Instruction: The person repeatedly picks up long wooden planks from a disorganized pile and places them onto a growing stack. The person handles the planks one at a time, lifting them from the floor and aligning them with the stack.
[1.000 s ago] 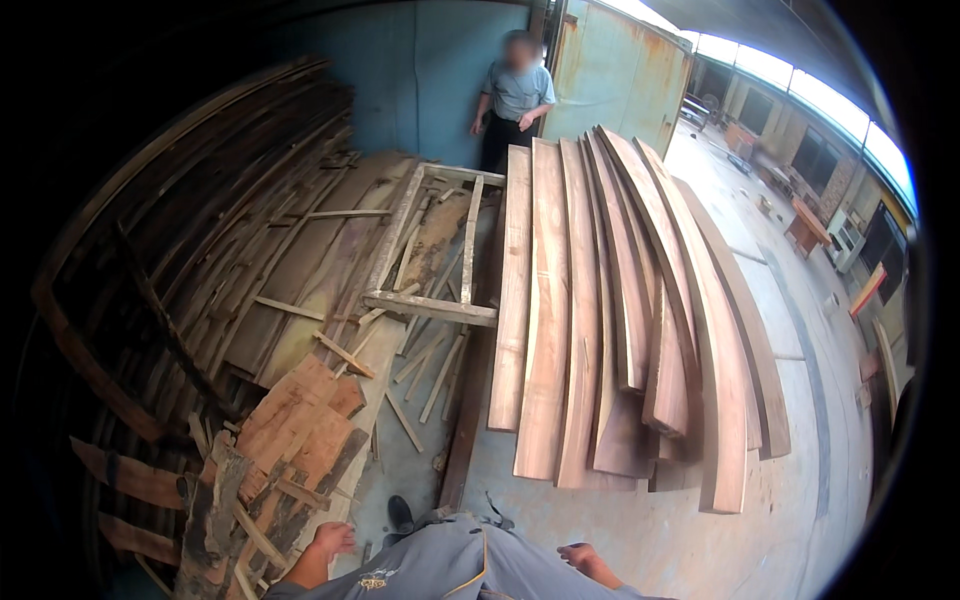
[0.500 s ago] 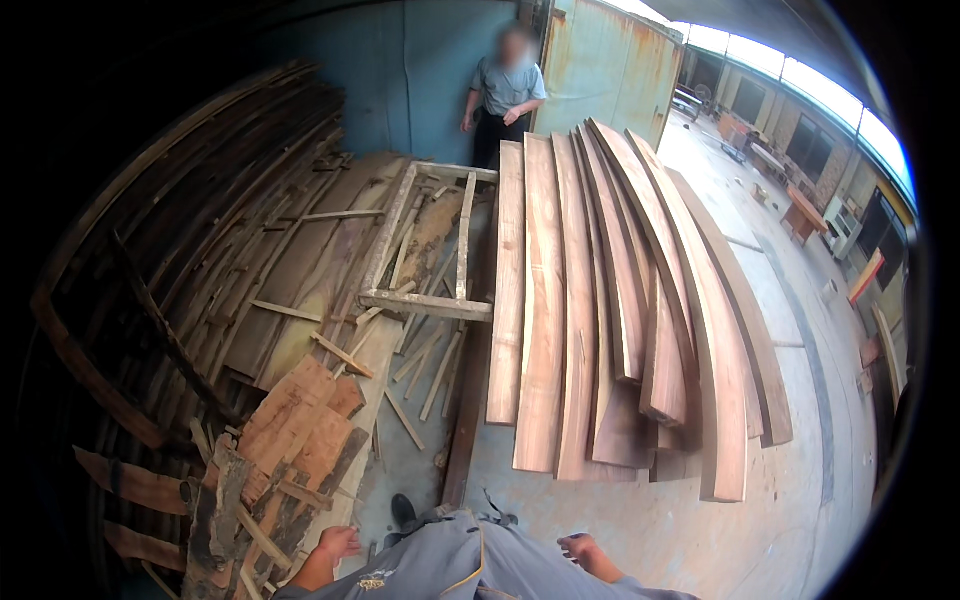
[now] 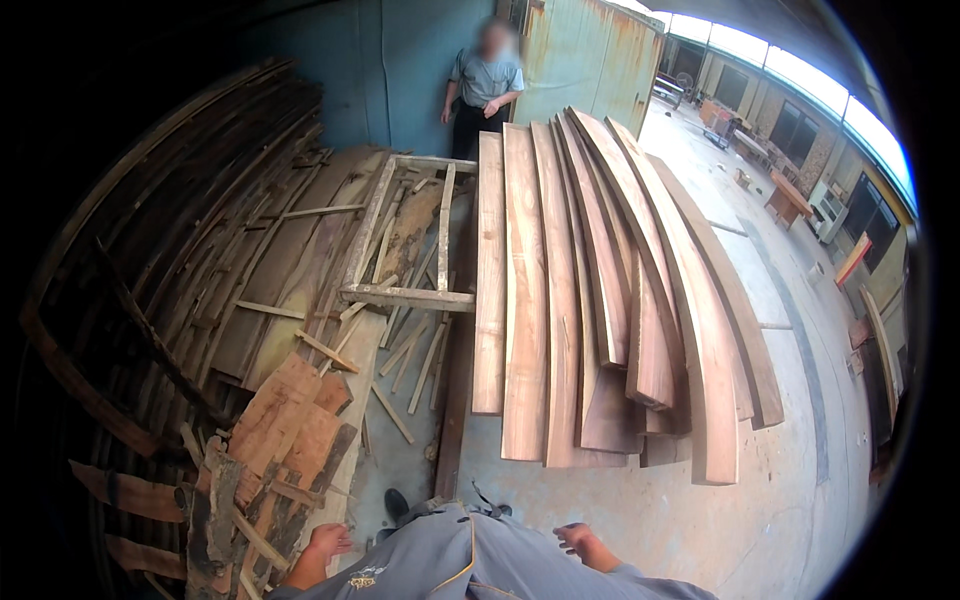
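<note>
We locate the planks (image 3: 525, 300) first: they lie fanned side by side, some overlapping, ahead of both hands, with their near ends out over the floor (image 3: 790, 470). What carries them is hidden, so we reference the edges of the stack. Compared with the earlier frames, the whole scene has moved up and left in the view, consistent with a turn of the head; the planks appear to hold the same order among themselves. We judge that no plank has been handled in this interval. Our right hand (image 3: 577, 540) is empty, its fingers loosely bent, below the stack's near edge and apart from it; it looks slightly more spread than before. Our left hand (image 3: 327, 541) is empty and released, near the reddish slabs (image 3: 275, 405) and apart from the planks. Along the stack's left edge we find a wooden frame (image 3: 410, 297), its near rail running up to the leftmost plank. Thin sticks (image 3: 393, 415) are scattered below that rail. Beyond the stack's far edge, a co-worker (image 3: 488, 75) stands before a blue wall (image 3: 350, 80).
</note>
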A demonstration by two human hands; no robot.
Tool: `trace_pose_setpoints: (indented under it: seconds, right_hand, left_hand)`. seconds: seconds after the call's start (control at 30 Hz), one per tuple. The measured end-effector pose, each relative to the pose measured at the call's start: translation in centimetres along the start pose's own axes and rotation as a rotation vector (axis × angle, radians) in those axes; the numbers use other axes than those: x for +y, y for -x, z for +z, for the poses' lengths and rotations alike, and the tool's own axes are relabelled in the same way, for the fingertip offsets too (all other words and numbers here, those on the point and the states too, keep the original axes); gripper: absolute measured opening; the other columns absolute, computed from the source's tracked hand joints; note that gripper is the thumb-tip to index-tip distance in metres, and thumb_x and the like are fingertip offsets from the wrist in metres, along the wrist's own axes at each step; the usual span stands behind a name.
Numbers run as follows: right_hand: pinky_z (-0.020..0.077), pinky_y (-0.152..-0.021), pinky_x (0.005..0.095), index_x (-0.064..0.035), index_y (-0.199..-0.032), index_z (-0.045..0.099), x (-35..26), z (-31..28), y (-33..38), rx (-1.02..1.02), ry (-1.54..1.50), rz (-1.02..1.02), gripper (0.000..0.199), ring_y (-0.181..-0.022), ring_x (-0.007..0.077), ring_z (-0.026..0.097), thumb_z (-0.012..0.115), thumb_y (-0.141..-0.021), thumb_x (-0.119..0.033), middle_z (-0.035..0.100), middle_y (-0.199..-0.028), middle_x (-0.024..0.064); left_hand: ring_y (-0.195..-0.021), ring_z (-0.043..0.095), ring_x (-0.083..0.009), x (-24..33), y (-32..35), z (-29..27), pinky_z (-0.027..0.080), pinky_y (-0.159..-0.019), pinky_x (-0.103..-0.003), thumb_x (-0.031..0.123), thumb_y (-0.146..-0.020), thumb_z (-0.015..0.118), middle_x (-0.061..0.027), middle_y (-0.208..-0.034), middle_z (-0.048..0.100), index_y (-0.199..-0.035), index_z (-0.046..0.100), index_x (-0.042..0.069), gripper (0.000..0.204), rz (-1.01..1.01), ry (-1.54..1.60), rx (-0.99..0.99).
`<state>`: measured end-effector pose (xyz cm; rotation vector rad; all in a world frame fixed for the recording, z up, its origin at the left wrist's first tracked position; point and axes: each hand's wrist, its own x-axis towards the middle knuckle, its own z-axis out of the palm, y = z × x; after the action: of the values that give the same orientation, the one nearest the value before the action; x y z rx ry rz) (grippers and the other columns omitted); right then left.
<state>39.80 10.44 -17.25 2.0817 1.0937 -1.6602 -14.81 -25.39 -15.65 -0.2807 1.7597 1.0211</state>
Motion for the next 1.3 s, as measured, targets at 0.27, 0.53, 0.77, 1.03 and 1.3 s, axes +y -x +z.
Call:
trace_pose_setpoints:
  seconds: [0.27, 0.53, 0.77, 1.03, 1.3]
  right_hand:
    - [0.0546, -0.094, 0.0537, 0.0021, -0.134, 0.064, 0.1, -0.9, -1.2, 0.008, -0.008, -0.017, 0.060, -0.112, 0.0349, 0.070, 0.079, -0.087, -0.034, 0.069, -0.128, 0.0176]
    - [0.0537, -0.094, 0.0548, 0.0001, -0.131, 0.064, -0.3, -1.2, -1.9, -0.053, 0.042, -0.063, 0.054, -0.112, 0.0357, 0.068, 0.076, -0.090, -0.032, 0.068, -0.129, 0.0172]
    - [0.0539, -0.092, 0.0491, -0.0026, -0.128, 0.067, 0.3, -1.3, 0.9, -0.193, 0.030, -0.300, 0.047, -0.111, 0.0321, 0.069, 0.074, -0.092, -0.031, 0.070, -0.126, 0.0143]
    - [0.0540, -0.080, 0.0406, -0.0015, -0.128, 0.069, -2.7, 2.9, -7.1, -0.214, 0.474, -0.307, 0.048, -0.102, 0.0227, 0.070, 0.077, -0.091, -0.031, 0.075, -0.110, 0.0110]
    - [0.0553, -0.093, 0.0346, 0.0048, -0.134, 0.062, -21.9, 15.3, 8.9, -0.119, 0.371, -0.336, 0.051, -0.107, 0.0233, 0.071, 0.075, -0.092, -0.020, 0.074, -0.117, 0.0151]
  left_hand:
    - [-0.081, 0.070, -0.0274, 0.8, -0.6, 0.8, 0.063, -0.069, -0.044, 0.023, -0.101, 0.065, -0.0128, -0.095, 0.066, -0.116, 0.064, -0.001, 0.028, 0.049, -0.018, -0.012]
    - [-0.079, 0.068, -0.0233, -0.1, -2.9, -0.4, 0.062, -0.066, -0.042, 0.026, -0.099, 0.068, -0.0104, -0.093, 0.068, -0.110, 0.067, 0.002, 0.027, 0.075, -0.028, -0.027]
    - [-0.083, 0.069, -0.0220, 0.9, -1.7, -1.0, 0.060, -0.074, -0.037, 0.032, -0.099, 0.069, -0.0103, -0.099, 0.070, -0.115, 0.067, 0.002, 0.033, 0.038, -0.018, -0.012]
    - [-0.096, 0.069, -0.0207, 11.3, -1.0, -2.4, 0.058, -0.077, -0.035, 0.032, -0.100, 0.069, -0.0134, -0.111, 0.069, -0.139, 0.057, -0.003, 0.054, 0.294, 0.055, 0.003]
    - [-0.091, 0.068, -0.0154, 20.5, -3.8, -7.3, 0.056, -0.076, -0.030, 0.026, -0.102, 0.068, -0.0099, -0.113, 0.069, -0.138, 0.057, -0.002, 0.047, 0.453, 0.017, -0.049]
